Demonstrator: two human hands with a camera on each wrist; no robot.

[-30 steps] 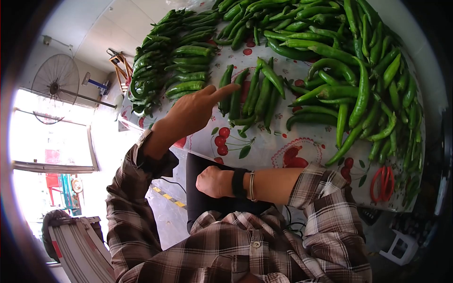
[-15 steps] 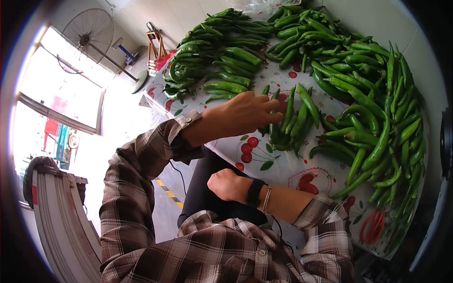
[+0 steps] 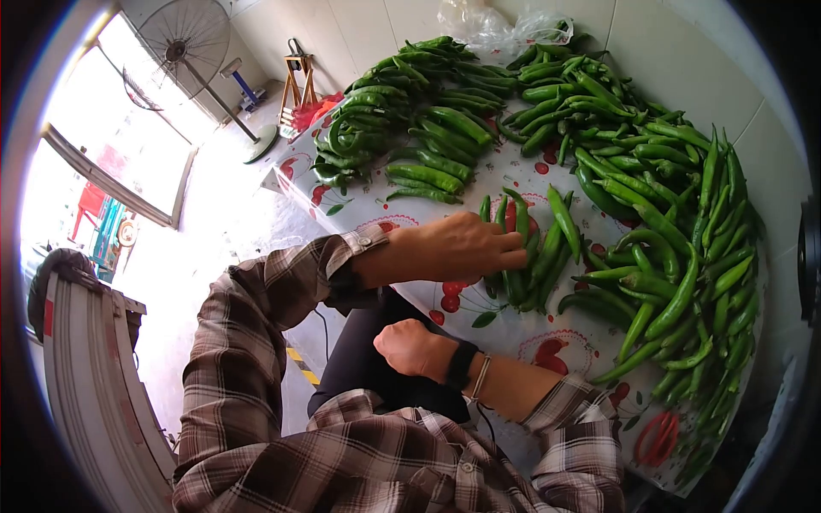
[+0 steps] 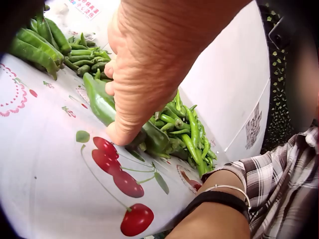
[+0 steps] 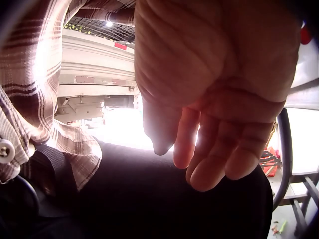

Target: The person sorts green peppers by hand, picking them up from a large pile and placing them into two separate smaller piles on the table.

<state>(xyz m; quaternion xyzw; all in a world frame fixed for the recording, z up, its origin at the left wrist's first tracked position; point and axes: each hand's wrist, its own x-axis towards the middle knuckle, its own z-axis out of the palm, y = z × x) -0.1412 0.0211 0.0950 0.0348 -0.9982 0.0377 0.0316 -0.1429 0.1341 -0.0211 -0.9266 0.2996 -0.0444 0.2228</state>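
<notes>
In the head view my left hand (image 3: 466, 248) reaches over the near left part of a small group of green peppers (image 3: 554, 265). Thumb and fingertips of the left hand (image 4: 149, 64) bend down on opposite sides of a green pepper (image 4: 98, 102) in the left wrist view, gripping it against the cloth. My right hand (image 3: 415, 346) hangs above the lap, beside the table's near edge. Nothing is in the right hand (image 5: 214, 94); its fingers hang loosely curled in the right wrist view.
Rows of green peppers (image 3: 423, 177) lie at the back left, and a large heap (image 3: 676, 214) covers the right side. A red looped object (image 3: 657, 439) lies near the front right edge. Clear plastic (image 3: 505, 32) is at the back, a fan (image 3: 177, 51) beyond the table.
My left hand has gone from an extended index finger to bent fingers down over the small group. The head view has shifted; the right hand stays over the lap.
</notes>
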